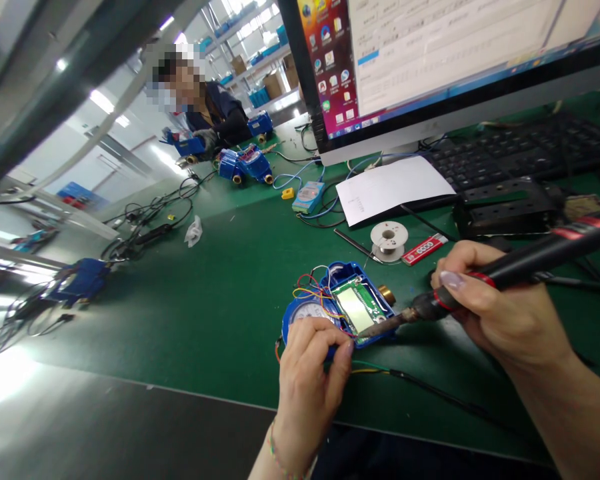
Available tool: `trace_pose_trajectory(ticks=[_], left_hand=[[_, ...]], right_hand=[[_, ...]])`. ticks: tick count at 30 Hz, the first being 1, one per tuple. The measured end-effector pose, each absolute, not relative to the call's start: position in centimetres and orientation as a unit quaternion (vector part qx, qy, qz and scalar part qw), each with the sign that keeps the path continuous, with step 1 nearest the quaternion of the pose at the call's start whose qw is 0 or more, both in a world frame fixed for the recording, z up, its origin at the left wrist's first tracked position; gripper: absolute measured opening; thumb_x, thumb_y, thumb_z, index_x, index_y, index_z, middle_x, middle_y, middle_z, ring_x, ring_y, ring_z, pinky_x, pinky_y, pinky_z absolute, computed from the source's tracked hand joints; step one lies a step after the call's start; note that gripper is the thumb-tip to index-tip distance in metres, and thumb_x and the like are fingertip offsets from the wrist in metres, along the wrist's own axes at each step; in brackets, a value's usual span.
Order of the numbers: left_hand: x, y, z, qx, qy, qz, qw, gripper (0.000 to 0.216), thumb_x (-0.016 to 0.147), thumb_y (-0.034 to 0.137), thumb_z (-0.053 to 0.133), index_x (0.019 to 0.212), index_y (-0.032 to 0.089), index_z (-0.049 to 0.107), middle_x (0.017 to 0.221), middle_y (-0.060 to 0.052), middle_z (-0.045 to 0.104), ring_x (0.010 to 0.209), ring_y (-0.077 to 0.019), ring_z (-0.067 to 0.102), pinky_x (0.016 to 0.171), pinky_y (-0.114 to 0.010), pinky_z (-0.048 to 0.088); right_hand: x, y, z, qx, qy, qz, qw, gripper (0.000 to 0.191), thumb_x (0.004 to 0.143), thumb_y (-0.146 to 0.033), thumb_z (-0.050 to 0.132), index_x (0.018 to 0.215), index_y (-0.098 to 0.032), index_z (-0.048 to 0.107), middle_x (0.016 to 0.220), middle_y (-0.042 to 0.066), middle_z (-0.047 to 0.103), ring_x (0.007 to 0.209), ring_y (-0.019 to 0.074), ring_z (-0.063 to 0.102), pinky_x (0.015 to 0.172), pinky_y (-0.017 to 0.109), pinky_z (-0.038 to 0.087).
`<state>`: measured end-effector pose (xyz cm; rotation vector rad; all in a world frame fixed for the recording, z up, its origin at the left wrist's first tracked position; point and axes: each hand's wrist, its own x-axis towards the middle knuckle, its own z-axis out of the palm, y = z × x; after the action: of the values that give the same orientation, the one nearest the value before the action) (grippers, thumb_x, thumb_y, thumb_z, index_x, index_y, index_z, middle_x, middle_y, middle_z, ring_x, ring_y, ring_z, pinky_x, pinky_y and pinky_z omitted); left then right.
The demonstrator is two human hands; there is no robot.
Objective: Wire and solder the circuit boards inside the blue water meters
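Observation:
A blue water meter [337, 303] lies open on the green mat [220, 293], showing a green circuit board with a pale display [356, 308] and coloured wires. My right hand [495, 303] is closed around a black and red soldering iron [525, 263], its tip touching the board's lower edge. My left hand [310, 373] sits just in front of the meter, fingers pinched together at the wires by the board's corner; what they pinch is too small to make out.
A solder spool [389, 238], a red box [424, 249], white paper [393, 187], a black keyboard [525, 150] and a monitor [445, 60] stand behind. More blue meters [245, 163] and cables lie at the far left, where another person [207, 110] works.

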<state>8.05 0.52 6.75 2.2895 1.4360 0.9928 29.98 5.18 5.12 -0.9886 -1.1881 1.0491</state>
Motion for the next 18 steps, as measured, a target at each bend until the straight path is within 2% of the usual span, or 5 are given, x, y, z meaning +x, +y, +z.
trace_pose_trajectory(ticks=[9, 18], left_hand=[[8.2, 0.5, 6.9, 0.791, 0.485, 0.347, 0.134, 0.006, 0.084, 0.01, 0.055, 0.084, 0.016, 0.058, 0.082, -0.003, 0.057, 0.08, -0.0137, 0.053, 0.071, -0.026, 0.042], [8.0, 0.6, 6.7, 0.786, 0.491, 0.349, 0.141, 0.006, 0.083, 0.01, 0.056, 0.083, 0.016, 0.057, 0.084, -0.003, 0.057, 0.08, -0.0142, 0.053, 0.07, -0.027, 0.042]], right_hand=[[30.8, 5.4, 4.8, -0.393, -0.574, 0.444, 0.565, 0.024, 0.082, -0.036, 0.06, 0.068, -0.02, 0.05, 0.064, 0.0, 0.046, 0.056, 0.0128, 0.039, 0.046, 0.025, 0.028], [31.2, 6.4, 5.5, -0.372, -0.606, 0.45, 0.541, 0.025, 0.081, -0.039, 0.06, 0.066, -0.021, 0.054, 0.058, -0.001, 0.047, 0.052, 0.0124, 0.038, 0.045, 0.027, 0.027]])
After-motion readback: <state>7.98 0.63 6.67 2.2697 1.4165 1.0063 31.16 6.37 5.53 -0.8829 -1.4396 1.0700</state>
